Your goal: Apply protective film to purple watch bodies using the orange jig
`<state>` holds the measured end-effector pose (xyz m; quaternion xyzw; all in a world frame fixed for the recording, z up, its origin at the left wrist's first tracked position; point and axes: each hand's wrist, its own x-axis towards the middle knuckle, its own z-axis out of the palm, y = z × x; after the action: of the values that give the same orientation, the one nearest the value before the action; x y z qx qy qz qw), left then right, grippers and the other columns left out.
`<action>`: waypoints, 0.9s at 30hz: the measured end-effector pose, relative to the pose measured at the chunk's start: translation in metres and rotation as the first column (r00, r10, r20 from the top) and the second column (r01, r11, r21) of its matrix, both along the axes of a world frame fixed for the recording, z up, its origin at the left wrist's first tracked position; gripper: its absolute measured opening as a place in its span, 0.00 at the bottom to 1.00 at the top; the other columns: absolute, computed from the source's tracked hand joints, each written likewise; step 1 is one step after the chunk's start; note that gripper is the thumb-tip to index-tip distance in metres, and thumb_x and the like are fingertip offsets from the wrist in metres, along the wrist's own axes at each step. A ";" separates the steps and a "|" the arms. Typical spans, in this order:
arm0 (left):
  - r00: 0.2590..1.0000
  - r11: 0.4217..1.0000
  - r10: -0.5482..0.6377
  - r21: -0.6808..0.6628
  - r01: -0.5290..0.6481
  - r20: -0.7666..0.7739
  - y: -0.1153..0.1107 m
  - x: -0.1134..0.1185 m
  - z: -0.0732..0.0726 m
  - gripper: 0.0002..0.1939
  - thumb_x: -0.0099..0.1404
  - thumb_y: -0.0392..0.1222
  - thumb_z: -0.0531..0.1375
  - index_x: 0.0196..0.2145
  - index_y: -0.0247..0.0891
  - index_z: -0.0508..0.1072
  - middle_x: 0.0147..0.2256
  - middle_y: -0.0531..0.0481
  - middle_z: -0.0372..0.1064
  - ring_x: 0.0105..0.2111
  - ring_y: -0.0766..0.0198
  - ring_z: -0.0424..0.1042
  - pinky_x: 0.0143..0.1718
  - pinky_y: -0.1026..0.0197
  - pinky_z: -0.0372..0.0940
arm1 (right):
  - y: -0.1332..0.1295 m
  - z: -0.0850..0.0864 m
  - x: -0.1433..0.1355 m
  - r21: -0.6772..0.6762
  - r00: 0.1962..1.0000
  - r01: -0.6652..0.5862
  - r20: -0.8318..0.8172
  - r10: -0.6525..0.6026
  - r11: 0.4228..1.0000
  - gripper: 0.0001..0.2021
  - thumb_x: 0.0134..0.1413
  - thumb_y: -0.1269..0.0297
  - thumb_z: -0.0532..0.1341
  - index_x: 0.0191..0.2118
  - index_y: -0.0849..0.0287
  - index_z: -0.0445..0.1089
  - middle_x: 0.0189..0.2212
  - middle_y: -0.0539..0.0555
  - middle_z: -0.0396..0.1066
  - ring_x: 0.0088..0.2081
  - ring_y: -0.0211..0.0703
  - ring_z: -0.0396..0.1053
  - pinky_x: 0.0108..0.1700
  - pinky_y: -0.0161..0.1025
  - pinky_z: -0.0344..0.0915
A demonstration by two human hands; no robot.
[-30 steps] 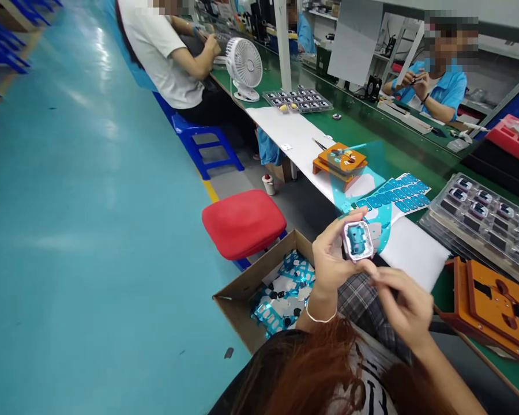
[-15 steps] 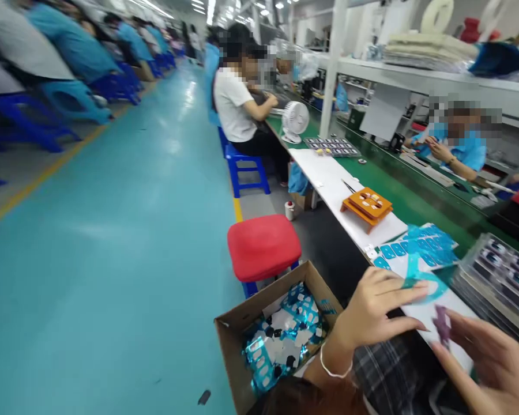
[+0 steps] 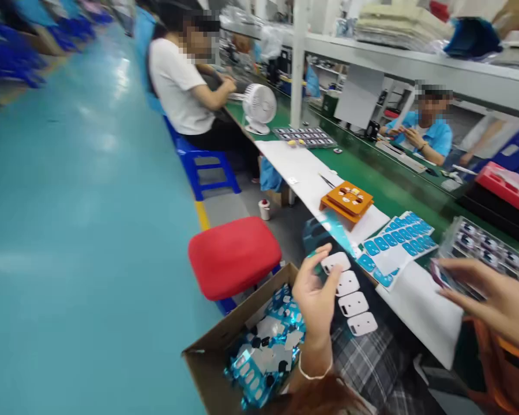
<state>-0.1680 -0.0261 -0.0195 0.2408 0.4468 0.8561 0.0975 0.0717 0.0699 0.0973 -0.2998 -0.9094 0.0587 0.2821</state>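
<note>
My left hand [image 3: 318, 288] pinches a strip of clear blue film [image 3: 338, 230] above the cardboard box's right side; several white rounded pieces [image 3: 353, 304] show in a row beside its fingers. At the right, my right hand [image 3: 488, 288] holds a small dark purplish part [image 3: 439, 274] between thumb and fingers, over the edge of the white work surface [image 3: 419, 300]. Blue sticker sheets [image 3: 398, 236] lie on the bench between and beyond my hands.
A cardboard box [image 3: 216, 369] of film scraps stands below left, by a red stool [image 3: 234, 256]. On the bench are an orange fixture [image 3: 348, 202], tweezers, a white fan [image 3: 259, 106] and clear trays [image 3: 488, 248]. Two people sit farther off.
My left hand has moved left and down off the bench with the blue film, and the row of white pieces now shows. My right hand has moved up, still holding the purplish part. The view has shifted.
</note>
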 end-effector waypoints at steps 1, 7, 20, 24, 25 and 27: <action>0.999 1.000 0.007 0.016 -0.008 0.041 0.003 0.000 -0.002 0.11 0.59 0.38 0.69 0.40 0.37 0.76 0.45 0.45 0.79 0.48 0.59 0.78 0.51 0.57 0.73 | 0.016 0.008 -0.007 -0.063 0.996 0.008 0.094 -0.002 0.998 0.15 0.52 0.49 0.66 0.45 0.47 0.75 0.40 0.54 0.80 0.35 0.50 0.79 0.36 0.42 0.79; 0.987 0.995 0.043 -0.091 -0.029 0.153 0.012 -0.006 -0.013 0.11 0.57 0.43 0.71 0.36 0.37 0.78 0.33 0.52 0.79 0.34 0.67 0.78 0.38 0.70 0.73 | 0.124 0.010 -0.037 -0.135 0.905 0.266 0.377 -0.199 0.955 0.11 0.43 0.63 0.67 0.36 0.55 0.70 0.32 0.52 0.78 0.34 0.47 0.76 0.38 0.41 0.73; 0.924 0.914 -0.382 -0.140 0.380 0.014 0.027 0.011 -0.005 0.27 0.59 0.41 0.69 0.54 0.39 0.68 0.46 0.44 0.78 0.45 0.59 0.80 0.44 0.63 0.76 | 0.216 0.019 -0.050 0.046 0.814 0.439 0.402 -0.419 0.897 0.15 0.51 0.60 0.67 0.43 0.61 0.69 0.57 0.68 0.67 0.57 0.61 0.67 0.55 0.53 0.66; 0.901 0.893 -0.432 -0.115 0.434 0.044 0.027 0.027 0.003 0.33 0.58 0.41 0.70 0.56 0.41 0.60 0.39 0.47 0.80 0.38 0.62 0.81 0.41 0.63 0.77 | 0.135 0.021 -0.020 0.111 0.946 0.213 0.227 -0.233 0.971 0.08 0.58 0.60 0.63 0.41 0.57 0.69 0.55 0.62 0.69 0.55 0.54 0.69 0.53 0.52 0.69; 0.887 0.879 -0.459 -0.120 0.462 0.052 0.026 0.031 0.004 0.34 0.58 0.42 0.70 0.56 0.41 0.59 0.37 0.48 0.81 0.37 0.62 0.81 0.40 0.63 0.76 | 0.110 0.021 -0.014 0.171 0.981 0.104 0.146 -0.130 0.980 0.06 0.60 0.61 0.62 0.40 0.56 0.69 0.51 0.61 0.72 0.52 0.53 0.71 0.52 0.52 0.70; 0.853 0.839 -0.521 -0.159 0.520 0.040 0.023 0.041 0.008 0.32 0.57 0.43 0.71 0.55 0.40 0.62 0.35 0.50 0.81 0.36 0.62 0.81 0.40 0.64 0.76 | 0.059 0.019 -0.001 0.273 0.997 -0.062 0.063 0.046 0.960 0.03 0.61 0.65 0.61 0.41 0.55 0.69 0.46 0.59 0.74 0.48 0.50 0.73 0.49 0.50 0.72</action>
<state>-0.1274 -0.0031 -0.0120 0.3463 0.4338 0.7572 0.3443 0.0702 0.1288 0.1162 -0.2343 -0.9242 -0.0690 0.2937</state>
